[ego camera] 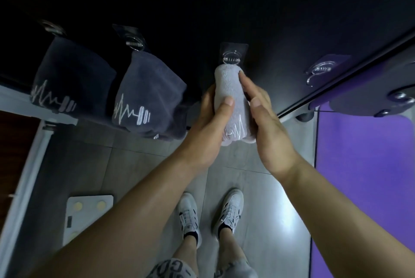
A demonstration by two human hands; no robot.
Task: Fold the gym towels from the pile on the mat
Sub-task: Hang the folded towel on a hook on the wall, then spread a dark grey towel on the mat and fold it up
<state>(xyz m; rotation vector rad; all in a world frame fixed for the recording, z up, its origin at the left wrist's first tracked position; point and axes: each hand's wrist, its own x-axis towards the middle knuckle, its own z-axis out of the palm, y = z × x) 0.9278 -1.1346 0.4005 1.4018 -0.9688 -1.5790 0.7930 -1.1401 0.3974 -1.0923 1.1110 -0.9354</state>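
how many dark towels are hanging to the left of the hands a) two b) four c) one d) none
A: two dark ones hang there, the far left towel and the second towel beside it, both left of the light towel that the left hand grips and the right hand touches with straight fingers.

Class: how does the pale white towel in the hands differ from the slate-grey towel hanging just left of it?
The pale white terry towel is light, the slate-grey terry towel dark. The white one is bunched narrow; the grey one spreads wide. The left hand grips the white one, the right hand touches it; the grey one hangs untouched. Both carry a stitched zigzag line.
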